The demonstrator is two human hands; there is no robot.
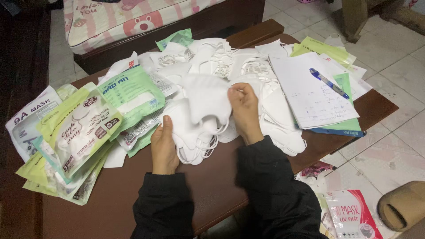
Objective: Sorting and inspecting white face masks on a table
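My left hand (163, 148) and my right hand (244, 110) hold a stack of white face masks (197, 117) over the brown table (212, 181). The left hand grips the stack's lower left side, thumb on top. At the stack's upper right edge the right hand pinches the topmost mask. Ear loops hang below the stack. Behind it lies a big loose heap of white masks (221, 62). Both arms wear black sleeves.
Green and white mask packets (84, 128) are piled at the table's left. A white paper pad (310, 88) with a blue pen (328, 82) lies at the right over green packets. On the tiled floor are a red-and-white packet (354, 214) and a slipper (403, 206). A pink bedsheet (115, 17) is behind.
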